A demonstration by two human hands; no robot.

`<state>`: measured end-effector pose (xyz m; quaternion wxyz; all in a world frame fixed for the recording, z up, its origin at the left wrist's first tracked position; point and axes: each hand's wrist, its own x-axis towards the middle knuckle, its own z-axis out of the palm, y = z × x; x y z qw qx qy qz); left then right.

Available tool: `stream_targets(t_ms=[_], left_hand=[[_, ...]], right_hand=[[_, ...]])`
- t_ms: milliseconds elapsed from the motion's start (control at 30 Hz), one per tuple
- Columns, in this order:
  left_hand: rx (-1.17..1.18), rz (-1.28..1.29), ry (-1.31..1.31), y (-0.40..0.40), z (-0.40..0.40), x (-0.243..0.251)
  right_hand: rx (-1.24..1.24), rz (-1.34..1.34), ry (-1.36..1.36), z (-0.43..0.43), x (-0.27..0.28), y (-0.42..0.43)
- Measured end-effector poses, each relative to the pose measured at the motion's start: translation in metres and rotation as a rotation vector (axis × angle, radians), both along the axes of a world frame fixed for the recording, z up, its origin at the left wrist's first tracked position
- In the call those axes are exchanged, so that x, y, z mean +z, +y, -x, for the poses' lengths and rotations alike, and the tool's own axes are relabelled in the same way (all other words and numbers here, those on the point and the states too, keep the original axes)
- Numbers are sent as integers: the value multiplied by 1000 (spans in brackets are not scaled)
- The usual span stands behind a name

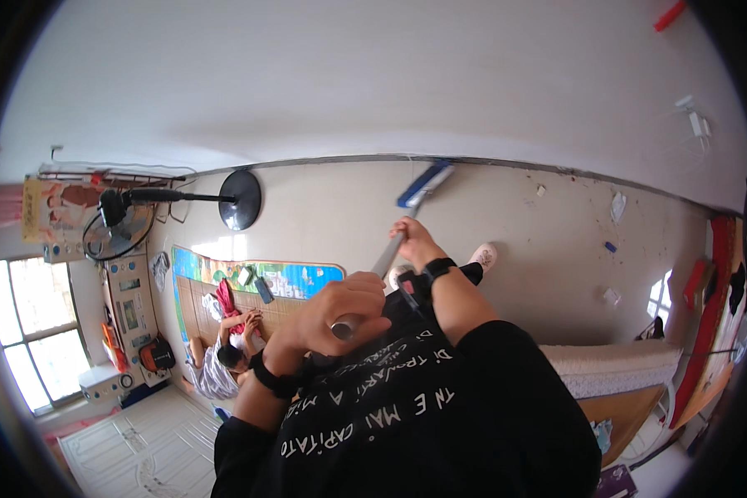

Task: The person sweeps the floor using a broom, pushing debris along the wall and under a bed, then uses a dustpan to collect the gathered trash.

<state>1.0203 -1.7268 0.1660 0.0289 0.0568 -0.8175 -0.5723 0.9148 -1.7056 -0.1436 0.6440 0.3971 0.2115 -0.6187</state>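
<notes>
Both of my hands grip the grey handle (pixel 388 256) of a broom. My left hand (pixel 345 311) is wrapped around its top end, close to my chest. Further down the shaft, my right hand (pixel 413 239) closes around it near the head. The broom's blue and white head (pixel 424 184) rests on the pale floor (pixel 342 205), tilted, with its far end by the dark strip at the foot of the wall. Scraps of litter (pixel 541 190) and a small blue object (pixel 610 247) lie on the floor to the right of the broom.
A black pedestal fan (pixel 240 200) stands at the left by the wall. Below it, a person (pixel 227 358) is on a colourful mat (pixel 299 277) beside a dark phone-like object (pixel 263 290). A white-covered bench or bed (pixel 616 367) is at the lower right. A crumpled white scrap (pixel 618 207) lies at the right.
</notes>
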Motion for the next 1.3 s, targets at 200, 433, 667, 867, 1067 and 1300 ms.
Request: stream_targets(t_ms=[200, 433, 667, 867, 1067, 1300], left_hand=[[100, -164, 69, 21, 17, 24], [634, -149, 175, 50, 3, 103], [243, 90, -82, 45, 92, 46], [28, -103, 14, 52, 147, -4], [-124, -146, 35, 81, 201, 1], [-76, -137, -25, 76, 181, 32]], right_hand=[[-15, -58, 105, 55, 53, 49], [231, 191, -17, 4, 137, 11], [112, 172, -187, 8, 50, -5], [-81, -12, 101, 126, 19, 75], [-188, -109, 174, 176, 43, 118], [-246, -19, 244, 170, 65, 123]])
